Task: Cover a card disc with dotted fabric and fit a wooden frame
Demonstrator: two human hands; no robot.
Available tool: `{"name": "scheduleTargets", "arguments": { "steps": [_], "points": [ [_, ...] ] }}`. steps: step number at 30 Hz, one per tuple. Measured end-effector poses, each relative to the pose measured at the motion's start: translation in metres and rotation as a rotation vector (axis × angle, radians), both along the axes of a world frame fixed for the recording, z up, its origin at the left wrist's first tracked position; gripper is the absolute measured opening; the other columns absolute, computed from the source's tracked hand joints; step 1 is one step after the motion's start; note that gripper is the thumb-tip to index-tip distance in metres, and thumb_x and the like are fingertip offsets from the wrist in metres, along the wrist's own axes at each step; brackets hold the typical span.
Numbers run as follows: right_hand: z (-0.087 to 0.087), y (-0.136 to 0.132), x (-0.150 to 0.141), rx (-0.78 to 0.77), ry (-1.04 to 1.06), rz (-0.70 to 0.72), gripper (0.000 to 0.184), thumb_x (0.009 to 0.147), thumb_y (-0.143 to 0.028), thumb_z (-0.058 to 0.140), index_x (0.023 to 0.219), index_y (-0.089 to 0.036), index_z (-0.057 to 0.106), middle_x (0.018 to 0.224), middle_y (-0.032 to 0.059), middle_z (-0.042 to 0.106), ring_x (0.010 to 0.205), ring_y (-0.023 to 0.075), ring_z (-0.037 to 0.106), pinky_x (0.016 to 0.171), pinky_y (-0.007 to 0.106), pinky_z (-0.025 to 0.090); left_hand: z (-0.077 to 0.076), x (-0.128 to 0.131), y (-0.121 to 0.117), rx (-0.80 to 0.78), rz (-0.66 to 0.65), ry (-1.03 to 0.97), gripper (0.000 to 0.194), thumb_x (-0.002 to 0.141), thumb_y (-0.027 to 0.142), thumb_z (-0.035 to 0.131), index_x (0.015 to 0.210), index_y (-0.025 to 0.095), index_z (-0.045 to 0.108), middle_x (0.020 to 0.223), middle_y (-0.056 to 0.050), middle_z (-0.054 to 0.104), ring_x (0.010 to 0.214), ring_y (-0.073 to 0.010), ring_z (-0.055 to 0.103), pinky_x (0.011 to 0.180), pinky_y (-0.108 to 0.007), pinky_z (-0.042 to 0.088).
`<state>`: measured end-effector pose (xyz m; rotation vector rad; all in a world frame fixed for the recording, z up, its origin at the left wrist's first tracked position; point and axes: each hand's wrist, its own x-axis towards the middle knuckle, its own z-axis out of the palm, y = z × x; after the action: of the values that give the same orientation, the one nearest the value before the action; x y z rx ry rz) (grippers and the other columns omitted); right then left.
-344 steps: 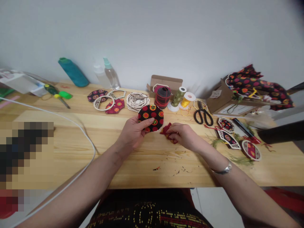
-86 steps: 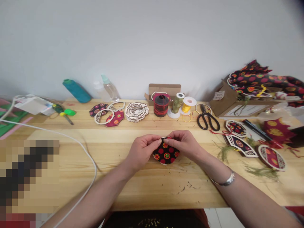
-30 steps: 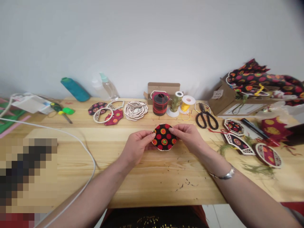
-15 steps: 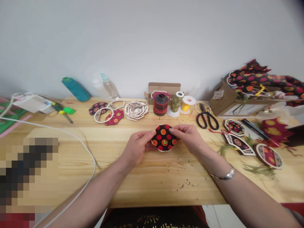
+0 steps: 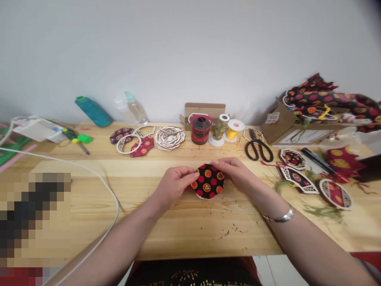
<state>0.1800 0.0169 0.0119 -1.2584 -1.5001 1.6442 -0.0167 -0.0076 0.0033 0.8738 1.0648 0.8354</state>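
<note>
Between my hands is a roundish piece of black patterned fabric (image 5: 207, 186) with red dots and orange flowers; a thin pale rim shows along its lower edge. My left hand (image 5: 175, 184) pinches its left edge, thumb on top and fingers beneath. At the upper right edge, my right hand (image 5: 235, 171) grips it with thumb and fingers. What lies under the fabric is hidden. Just behind stand a black spool of red cord (image 5: 200, 130), a green thread spool (image 5: 220, 129) and a yellow thread spool (image 5: 235, 130).
Black-handled scissors (image 5: 258, 149) lie right of the spools. Stacked wooden cutouts (image 5: 170, 138) and a ring frame (image 5: 128, 144) lie at the back left. A cardboard box (image 5: 275, 123) with fabric and finished ornaments (image 5: 335, 194) are at right. A white cable (image 5: 114, 198) crosses the left side.
The fabric piece has shifted slightly down and turned a little between my hands. My right fingers now sit nearer its top edge.
</note>
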Motion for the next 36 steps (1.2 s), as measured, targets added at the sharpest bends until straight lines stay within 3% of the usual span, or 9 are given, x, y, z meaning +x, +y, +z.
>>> {"name": "scheduleTargets", "arguments": {
  "steps": [4,8,14,20,24,28,36],
  "points": [
    [-0.002,0.0,0.003,-0.101,0.053,0.08,0.034,0.073,-0.048,0.071,0.073,-0.014,0.069,0.065,0.0019,0.063,0.058,0.0101,0.048,0.054,0.025,0.033,0.004,0.0,-0.002,0.006,-0.113,0.096,0.016,0.072,0.03,0.073,0.074,0.015,0.073,0.07,-0.003,0.074,0.063,-0.0133,0.066,0.062,-0.024,0.052],
    [-0.006,0.0,0.002,-0.1,0.028,0.128,0.031,0.07,-0.044,0.074,0.068,-0.014,0.067,0.058,-0.0014,0.059,0.052,0.0077,0.044,0.051,0.024,0.03,0.005,0.0,-0.002,-0.003,-0.125,0.099,0.017,0.072,0.032,0.074,0.074,0.015,0.074,0.069,-0.003,0.074,0.061,-0.013,0.065,0.061,-0.024,0.052],
    [-0.009,-0.001,-0.005,-0.13,0.155,-0.122,0.029,0.064,-0.043,0.078,0.068,-0.015,0.069,0.061,0.0003,0.064,0.053,0.009,0.05,0.052,0.025,0.036,-0.002,0.003,-0.002,0.017,-0.05,-0.134,0.029,0.072,0.033,0.077,0.095,0.016,0.073,0.086,-0.004,0.076,0.077,-0.0141,0.069,0.076,-0.026,0.054],
    [-0.012,-0.002,-0.012,-0.14,0.262,-0.277,0.028,0.061,-0.041,0.08,0.067,-0.017,0.069,0.061,-0.0003,0.065,0.053,0.0095,0.052,0.055,0.026,0.04,-0.007,0.008,-0.002,-0.021,-0.047,-0.145,0.029,0.067,0.025,0.08,0.093,0.013,0.073,0.084,-0.006,0.077,0.075,-0.0136,0.07,0.075,-0.026,0.056],
    [-0.014,-0.002,-0.012,-0.142,0.248,-0.258,0.029,0.062,-0.043,0.079,0.068,-0.016,0.069,0.06,-0.0005,0.065,0.054,0.0099,0.054,0.056,0.026,0.041,-0.005,0.008,-0.001,-0.024,-0.002,-0.101,0.03,0.067,0.026,0.079,0.092,0.012,0.073,0.082,-0.006,0.077,0.071,-0.014,0.069,0.069,-0.027,0.056],
    [-0.011,-0.002,-0.009,-0.148,0.227,-0.207,0.03,0.063,-0.044,0.079,0.07,-0.016,0.07,0.066,0.0016,0.068,0.058,0.0112,0.057,0.059,0.027,0.044,-0.002,0.006,-0.001,-0.004,0.011,-0.072,0.033,0.066,0.028,0.079,0.093,0.011,0.072,0.08,-0.007,0.076,0.073,-0.0167,0.07,0.075,-0.031,0.056],
    [0.0,0.0,-0.001,-0.119,0.136,-0.041,0.033,0.065,-0.043,0.079,0.08,-0.015,0.072,0.072,0.0024,0.069,0.06,0.0099,0.055,0.056,0.024,0.041,0.002,0.004,-0.004,0.022,-0.175,0.073,0.026,0.065,0.027,0.074,0.087,0.013,0.071,0.079,-0.005,0.076,0.072,-0.0175,0.068,0.072,-0.03,0.053]
  ]
}}
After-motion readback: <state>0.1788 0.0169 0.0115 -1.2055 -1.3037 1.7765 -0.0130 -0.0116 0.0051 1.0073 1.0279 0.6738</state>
